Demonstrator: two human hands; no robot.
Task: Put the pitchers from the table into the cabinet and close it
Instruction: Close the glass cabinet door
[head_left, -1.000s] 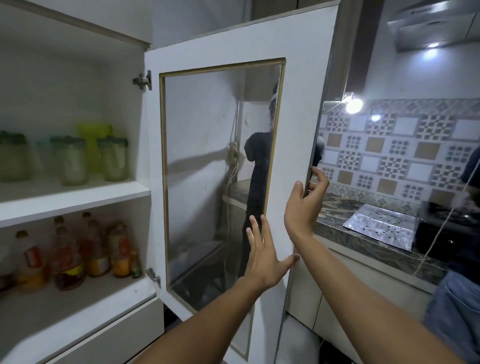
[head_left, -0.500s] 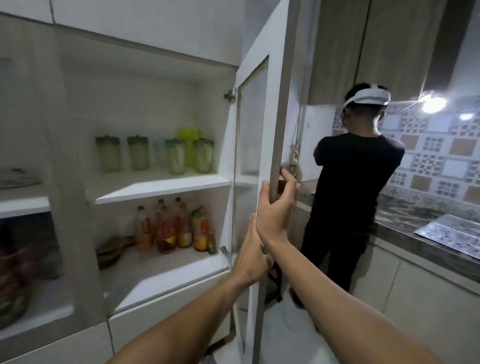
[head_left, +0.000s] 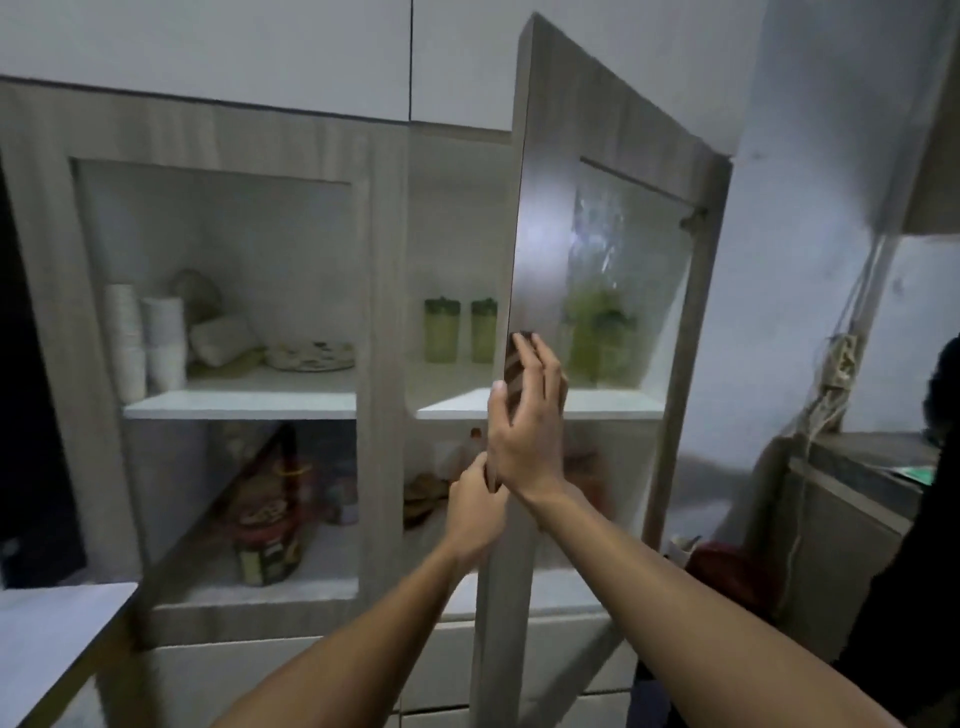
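My worry here is fingers: my right hand (head_left: 524, 421) lies flat on the outer face of the pale wood-grain cabinet door with the glass pane (head_left: 618, 291), thumb hooked round its free edge, and my left hand (head_left: 475, 512) is curled closed on that same edge lower down, so if the door swings the rest of the way with either grip kept, the thumb or the fingers of the left hand would be caught between the door and the grey wood-grain centre post (head_left: 387, 332). A hard push could also slam the pane in its frame; the glass looks thin and glossy, throwing back a bright glare, and I judge that it would rattle or crack before the frame gave. The door stands partly open, its edge turned towards me. The translucent green plastic pitchers with dark green lids (head_left: 441, 330) stand upright on the white upper shelf (head_left: 452, 410) inside the right compartment, two seen clearly in the gap and more green shapes blurred behind the pane, so I judge the loading done and only the closing left. The shelves look smooth and laminated. Behind the closed left glass door (head_left: 218, 312) sit stacked white cups (head_left: 140, 343) and a patterned plate (head_left: 311, 356); what stands below is too blurred to name.
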